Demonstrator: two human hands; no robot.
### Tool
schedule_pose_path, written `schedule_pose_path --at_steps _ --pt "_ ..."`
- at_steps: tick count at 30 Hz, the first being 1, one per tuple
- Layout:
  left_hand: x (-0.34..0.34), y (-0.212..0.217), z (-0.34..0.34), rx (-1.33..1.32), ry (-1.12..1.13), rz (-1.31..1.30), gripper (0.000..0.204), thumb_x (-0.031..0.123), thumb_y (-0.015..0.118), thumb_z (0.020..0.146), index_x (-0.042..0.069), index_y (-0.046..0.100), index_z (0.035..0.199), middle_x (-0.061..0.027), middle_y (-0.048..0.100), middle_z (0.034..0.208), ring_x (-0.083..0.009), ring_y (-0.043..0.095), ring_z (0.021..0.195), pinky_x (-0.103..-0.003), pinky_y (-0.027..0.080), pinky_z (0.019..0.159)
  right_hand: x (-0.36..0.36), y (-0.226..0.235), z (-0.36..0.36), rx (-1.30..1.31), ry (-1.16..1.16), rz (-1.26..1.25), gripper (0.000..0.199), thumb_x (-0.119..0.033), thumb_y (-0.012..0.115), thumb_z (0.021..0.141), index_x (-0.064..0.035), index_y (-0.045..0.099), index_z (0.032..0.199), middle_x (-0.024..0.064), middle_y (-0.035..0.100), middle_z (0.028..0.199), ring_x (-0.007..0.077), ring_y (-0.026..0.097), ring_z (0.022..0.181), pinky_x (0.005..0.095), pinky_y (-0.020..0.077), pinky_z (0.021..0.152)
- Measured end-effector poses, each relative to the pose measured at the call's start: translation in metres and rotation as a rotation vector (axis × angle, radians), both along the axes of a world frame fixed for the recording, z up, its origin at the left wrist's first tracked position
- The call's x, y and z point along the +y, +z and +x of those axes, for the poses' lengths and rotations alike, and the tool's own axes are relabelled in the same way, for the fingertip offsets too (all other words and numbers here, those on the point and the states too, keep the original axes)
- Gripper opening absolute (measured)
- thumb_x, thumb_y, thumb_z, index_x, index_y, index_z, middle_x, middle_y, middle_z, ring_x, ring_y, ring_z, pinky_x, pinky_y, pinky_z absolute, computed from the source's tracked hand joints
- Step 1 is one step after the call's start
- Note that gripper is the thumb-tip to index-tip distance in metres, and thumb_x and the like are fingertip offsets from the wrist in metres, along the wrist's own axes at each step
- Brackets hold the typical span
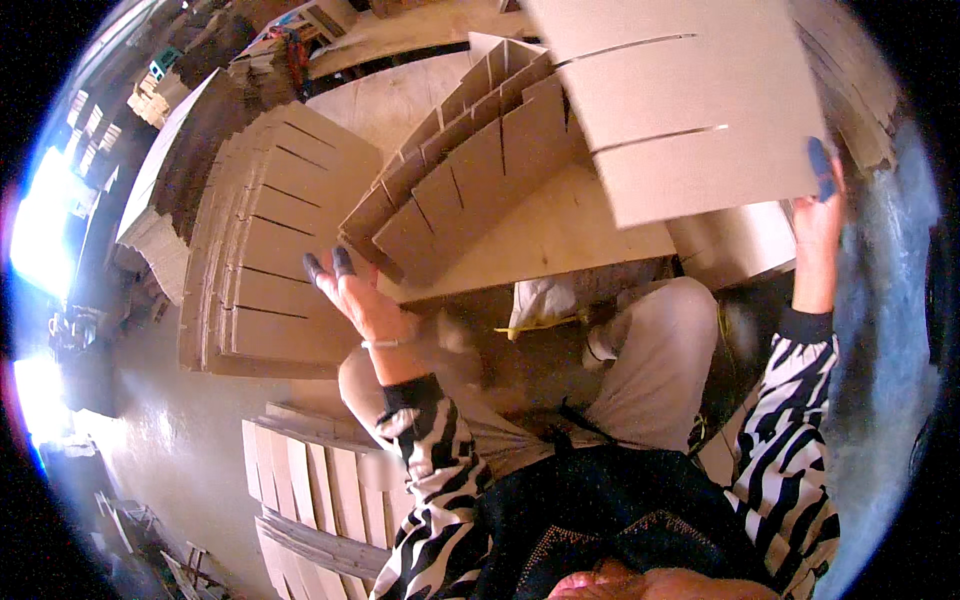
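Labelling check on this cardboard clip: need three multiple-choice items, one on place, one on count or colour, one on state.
1. Where is the tall stack of slotted cardboard sheets?
A. on the person's left
B. on the person's right
C. on the lap

2. How many cut slots show in the cardboard sheet held up by the right hand?
A. none
B. two
C. five

3. What is the left hand doing?
A. clenched on a knife
B. fingers extended at the edge of the cardboard divider grid
C. resting on the knee

Answers: 1 A, the stack lies left of the left hand. 2 B, two long slits cross the sheet. 3 B, blue-tipped fingers reach to the grid's near corner.
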State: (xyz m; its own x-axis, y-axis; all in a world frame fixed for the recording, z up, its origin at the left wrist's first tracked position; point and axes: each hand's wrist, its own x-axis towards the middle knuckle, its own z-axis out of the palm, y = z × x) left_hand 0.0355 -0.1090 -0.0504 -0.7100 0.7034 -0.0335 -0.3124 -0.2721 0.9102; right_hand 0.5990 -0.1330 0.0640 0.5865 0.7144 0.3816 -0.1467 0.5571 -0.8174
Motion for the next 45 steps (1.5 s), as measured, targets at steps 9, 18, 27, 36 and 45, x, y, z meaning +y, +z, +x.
schedule_pose_path --at_steps 9,18,27,36,45 --pt "0.069 0.028 -0.021 0.229 -0.057 -0.08 0.051 0.022 0.049 0.097 0.014 0.036 0.146 -0.0042 0.049 0.131 -0.0163 0.047 0.096 -0.031 0.039 0.078 0.097 -0.01 -0.15 -0.085 0.284 -0.201 0.036 -0.023 0.056 0.091 -0.0086 0.057 0.125 0.0018 0.065 0.11 0.0146 0.063 0.098 0.0288 0.0503 0.081" --pt "0.114 0.031 -0.085 0.474 -0.132 -0.089 0.046 0.001 0.052 0.087 0.003 0.052 0.132 -0.0022 0.059 0.092 -0.0105 0.052 0.077 -0.024 0.042 0.067 0.161 -0.05 -0.215 -0.043 0.589 -0.239 0.03 -0.018 0.057 0.09 -0.0087 0.063 0.118 -0.0015 0.067 0.098 0.0081 0.063 0.081 0.0222 0.0475 0.066" --pt "0.114 0.023 -0.045 0.348 -0.104 0.103 0.053 -0.008 0.046 0.086 0.007 0.045 0.137 -0.0077 0.05 0.125 -0.0187 0.051 0.109 -0.03 0.046 0.089 0.175 -0.058 -0.232 -0.161 0.57 -0.22 0.036 -0.011 0.064 0.088 -0.0022 0.059 0.123 0.0038 0.066 0.105 0.0112 0.063 0.092 0.0252 0.0504 0.078" --pt "0.098 0.007 -0.03 0.335 0.057 0.18 0.038 0.001 0.051 0.091 0.0 0.053 0.128 -0.0096 0.048 0.132 -0.0215 0.045 0.123 -0.033 0.041 0.1 0.17 -0.035 -0.244 -0.537 0.485 -0.115 0.035 -0.01 0.062 0.089 -0.002 0.06 0.123 0.0033 0.065 0.111 0.0099 0.059 0.1 0.0241 0.0457 0.088" --pt "0.107 0.005 -0.027 0.581 0.093 0.001 0.036 0.017 0.049 0.098 -0.002 0.057 0.127 -0.0157 0.04 0.143 -0.0255 0.037 0.134 -0.035 0.033 0.109 0.129 0.009 -0.279 -0.007 0.673 -0.066 0.046 -0.025 0.073 0.082 -0.0069 0.06 0.122 0.0025 0.067 0.107 0.012 0.062 0.101 0.0278 0.0514 0.085"
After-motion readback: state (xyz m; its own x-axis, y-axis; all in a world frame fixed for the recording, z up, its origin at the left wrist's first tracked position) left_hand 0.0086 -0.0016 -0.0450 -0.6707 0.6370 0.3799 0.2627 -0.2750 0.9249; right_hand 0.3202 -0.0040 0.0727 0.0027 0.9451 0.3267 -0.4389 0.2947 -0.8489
